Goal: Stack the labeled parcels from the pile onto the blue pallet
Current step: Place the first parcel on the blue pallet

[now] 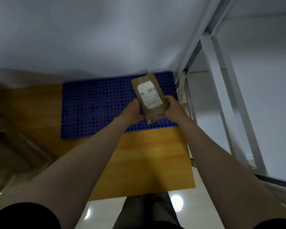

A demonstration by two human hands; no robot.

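- My left hand (134, 111) and right hand (173, 106) each clamp a long side of the labeled parcel (151, 98), label up, for a square set-down.
- The parcel is over the right end of the blue pallet (92, 104), at the far right of the worktop (147, 162), probably to leave room on the left.

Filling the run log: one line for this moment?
parcel label up | left hand and right hand grip it | over pallet, right side

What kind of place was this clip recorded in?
Probably an indoor parcel-handling room, perhaps staged: a blue pallet lies on a wooden board, a labelled brown parcel is held over it, and a white metal frame stands beside it.
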